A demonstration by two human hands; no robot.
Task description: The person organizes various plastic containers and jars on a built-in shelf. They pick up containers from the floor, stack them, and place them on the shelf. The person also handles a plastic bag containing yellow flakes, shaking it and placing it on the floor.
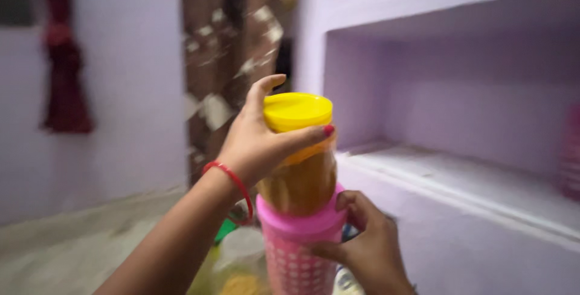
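Fingers (pixel 314 133) of your left hand (pixel 257 144) grip the clear jar (pixel 305 177) just under its yellow lid (pixel 297 109). Your right hand (pixel 362 246) clasps the pink container (pixel 296 252), on whose top the jar stands. Lilac wall shelf (pixel 459 174) lies just beside, at right; patterned curtain (pixel 232 41) behind.

Yellow-lidded clear jar (pixel 300 150), pink white-dotted container (pixel 296 259), red bangle (pixel 232 180), lilac shelf (pixel 459 180), brown-and-cream curtain (pixel 232 35).
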